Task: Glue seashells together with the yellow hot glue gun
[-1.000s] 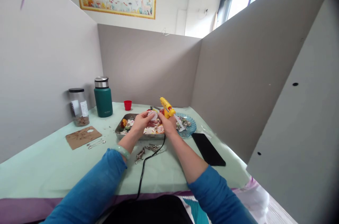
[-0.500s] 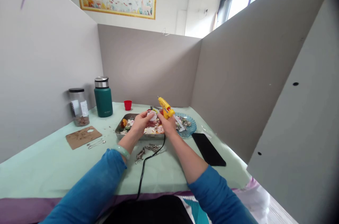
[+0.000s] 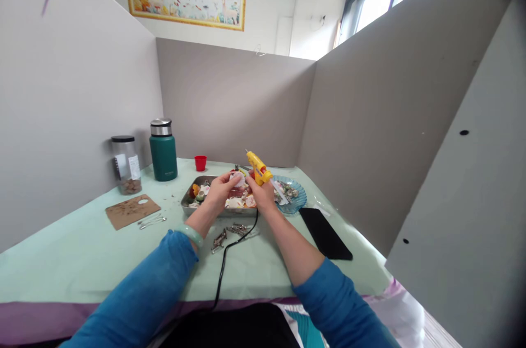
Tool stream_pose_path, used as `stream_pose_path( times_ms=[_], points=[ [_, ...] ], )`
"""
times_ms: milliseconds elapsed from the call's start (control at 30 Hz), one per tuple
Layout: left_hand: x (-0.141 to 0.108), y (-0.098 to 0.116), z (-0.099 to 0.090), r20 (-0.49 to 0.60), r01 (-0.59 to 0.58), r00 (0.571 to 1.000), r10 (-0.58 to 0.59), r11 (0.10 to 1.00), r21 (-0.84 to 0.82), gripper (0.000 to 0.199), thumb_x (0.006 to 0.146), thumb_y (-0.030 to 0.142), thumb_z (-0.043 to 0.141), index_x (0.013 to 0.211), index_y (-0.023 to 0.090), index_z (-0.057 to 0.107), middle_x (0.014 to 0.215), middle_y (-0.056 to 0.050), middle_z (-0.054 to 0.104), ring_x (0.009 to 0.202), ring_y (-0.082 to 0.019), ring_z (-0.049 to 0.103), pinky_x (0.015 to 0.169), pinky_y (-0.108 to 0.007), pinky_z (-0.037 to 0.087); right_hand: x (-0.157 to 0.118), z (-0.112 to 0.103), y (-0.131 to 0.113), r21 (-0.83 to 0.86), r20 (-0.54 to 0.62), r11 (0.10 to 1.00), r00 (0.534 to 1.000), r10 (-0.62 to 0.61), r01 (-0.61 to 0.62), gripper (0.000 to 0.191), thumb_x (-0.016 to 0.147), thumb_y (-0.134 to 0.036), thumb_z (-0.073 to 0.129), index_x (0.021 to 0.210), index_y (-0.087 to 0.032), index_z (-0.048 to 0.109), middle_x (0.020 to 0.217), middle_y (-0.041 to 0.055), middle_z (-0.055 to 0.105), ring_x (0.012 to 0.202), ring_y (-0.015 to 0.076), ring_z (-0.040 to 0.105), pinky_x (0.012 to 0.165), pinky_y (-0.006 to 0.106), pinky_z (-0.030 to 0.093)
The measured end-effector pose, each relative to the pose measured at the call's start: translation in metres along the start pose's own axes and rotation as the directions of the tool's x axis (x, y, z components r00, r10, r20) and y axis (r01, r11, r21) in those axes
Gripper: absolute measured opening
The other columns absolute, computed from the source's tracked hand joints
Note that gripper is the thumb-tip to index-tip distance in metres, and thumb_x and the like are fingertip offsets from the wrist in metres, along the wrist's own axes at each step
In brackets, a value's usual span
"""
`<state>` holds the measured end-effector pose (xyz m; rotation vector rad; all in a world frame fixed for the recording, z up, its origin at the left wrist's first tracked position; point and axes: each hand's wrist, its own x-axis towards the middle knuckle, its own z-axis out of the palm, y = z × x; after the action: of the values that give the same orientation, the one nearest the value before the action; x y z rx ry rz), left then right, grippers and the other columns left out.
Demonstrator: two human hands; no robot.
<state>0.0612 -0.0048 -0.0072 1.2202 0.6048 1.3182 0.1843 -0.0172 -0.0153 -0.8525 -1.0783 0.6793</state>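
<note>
Between the fingertips of my left hand (image 3: 218, 192) is a small white round piece (image 3: 237, 178); its details are too small to make out. My right hand (image 3: 262, 193) grips a yellow hot glue gun (image 3: 259, 167), its nozzle pointing up and away to the left, a clear glue stick (image 3: 281, 193) jutting from its back. The right fingertips come close to the white piece; whether they touch it I cannot tell. Both hands are above a metal tray (image 3: 189, 211) full of small colourful pieces. A black cord (image 3: 222, 271) runs from beside the tray toward me.
Right of the tray lie a blue plate (image 3: 302, 200) of small trinkets and a black flat slab (image 3: 326, 234). Metal clips (image 3: 219, 239) lie in front. Leftward are safety pins (image 3: 153, 221), brown card (image 3: 132, 212), a jar (image 3: 126, 167), a green flask (image 3: 163, 153) and a red cup (image 3: 200, 163).
The view has shifted slightly, so everything appears a little further right. Both hands keep their hold on the white piece and the glue gun, with hardly any other movement.
</note>
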Motion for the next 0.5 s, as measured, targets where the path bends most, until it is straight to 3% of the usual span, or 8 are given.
stream_pose_path(
  times_ms=[500],
  points=[
    [-0.0044,0.0015,0.0041,-0.002,-0.001,1.0,0.001,1.0,0.021,0.036,0.061,0.034,0.077,0.086,0.013,0.061,0.07,-0.002,0.064,0.052,-0.01,0.061,0.053,-0.023,0.052,-0.0027,0.0005,-0.0006,-0.095,-0.02,0.995,0.999,-0.035,0.032,0.031,0.067,-0.035,0.062,0.091,-0.015,0.063,0.069,-0.0007,0.061,0.049,0.0085,0.052,0.05,0.021,0.046]
  ],
)
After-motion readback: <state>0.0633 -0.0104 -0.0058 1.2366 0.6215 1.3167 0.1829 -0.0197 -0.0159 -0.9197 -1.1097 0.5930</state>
